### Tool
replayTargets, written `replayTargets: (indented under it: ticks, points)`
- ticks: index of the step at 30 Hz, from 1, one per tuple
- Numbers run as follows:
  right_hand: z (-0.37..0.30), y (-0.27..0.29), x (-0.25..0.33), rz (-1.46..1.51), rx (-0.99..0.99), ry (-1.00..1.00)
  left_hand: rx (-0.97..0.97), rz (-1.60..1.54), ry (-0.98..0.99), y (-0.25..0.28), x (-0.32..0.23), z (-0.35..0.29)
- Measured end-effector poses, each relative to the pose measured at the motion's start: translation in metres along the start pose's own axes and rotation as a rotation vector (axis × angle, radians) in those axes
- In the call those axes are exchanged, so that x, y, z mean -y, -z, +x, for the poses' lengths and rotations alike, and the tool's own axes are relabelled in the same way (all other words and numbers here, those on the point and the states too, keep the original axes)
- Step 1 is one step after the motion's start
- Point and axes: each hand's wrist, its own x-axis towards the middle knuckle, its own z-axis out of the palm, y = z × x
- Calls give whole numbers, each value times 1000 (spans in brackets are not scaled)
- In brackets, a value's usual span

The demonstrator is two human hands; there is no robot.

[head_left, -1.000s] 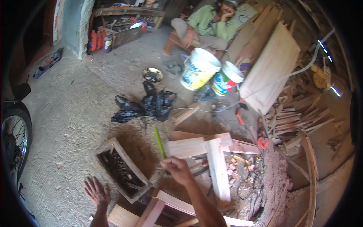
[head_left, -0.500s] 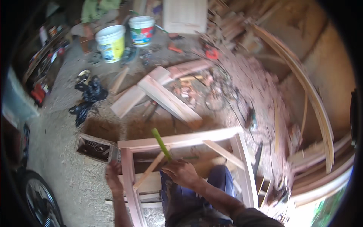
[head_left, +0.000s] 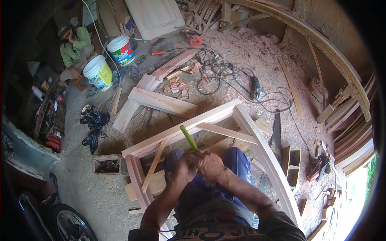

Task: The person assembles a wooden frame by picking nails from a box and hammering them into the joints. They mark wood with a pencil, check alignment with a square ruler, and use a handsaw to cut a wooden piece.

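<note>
The person's two hands meet over the lap, at the lower end of a green stick (head_left: 188, 138). The right hand (head_left: 212, 165) is closed around that end, its fingers curled tight. The left hand (head_left: 187, 165) is bent in against the right one, touching it; its fingers are partly hidden, so I cannot tell how far open they are or whether they grip the stick too. The stick slants up and to the left, its free tip showing against the top rail of a pale wooden frame (head_left: 161, 138).

The frame surrounds the person's knees, which are in blue trousers (head_left: 235, 160). Two thin braces cross its upper corners, one on the left (head_left: 155, 165) and one on the right (head_left: 227, 133).

Just outside the frame's left corner sits a small wooden box (head_left: 119, 164) with small bits in it. To the right, a handsaw (head_left: 276, 130) lies on the floor near a two-part wooden box (head_left: 291, 162). Beyond the top rail are loose boards (head_left: 163, 102), wood scraps and a power tool (head_left: 257, 89) among dark cords. Farther off, a person in a green shirt (head_left: 81, 42) sits near two buckets (head_left: 98, 74).
</note>
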Motion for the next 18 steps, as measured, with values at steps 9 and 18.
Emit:
replayTargets:
  ticks: [9, 18]
  points:
    - [-38, 25, -55, 652, -416, -211, -226, 89, -18, -64, 49, 28]
    - [-54, 19, -73, 950, -436, -349, -271, 588, -258, -90, 53, 15]
